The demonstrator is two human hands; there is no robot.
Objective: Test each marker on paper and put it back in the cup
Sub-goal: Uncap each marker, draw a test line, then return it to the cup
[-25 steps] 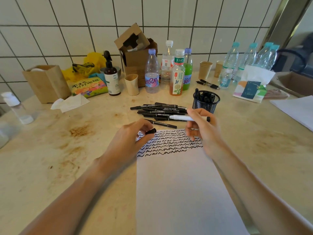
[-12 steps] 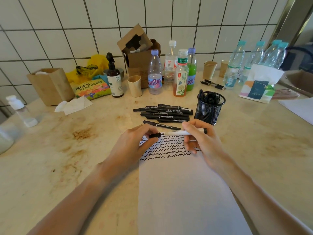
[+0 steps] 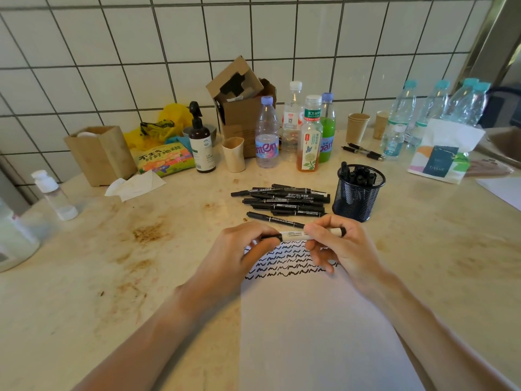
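My left-hand fingers [image 3: 255, 244] pinch the small black cap, now seated on the left end of the white-barrelled marker [image 3: 296, 236]; my right-hand fingers [image 3: 318, 231] curl round its right half. A second ago cap and barrel were apart; they have since closed together. I judge this marker tested and recapped, ready for return. It hangs just above the far edge of the white paper sheet [image 3: 324, 334], near its black squiggle rows. The dark mesh metal cup [image 3: 356, 198] stands just beyond, far right on the tabletop [image 3: 112, 277]. Loose black markers [image 3: 282, 200] lie left of it, presumably untested.
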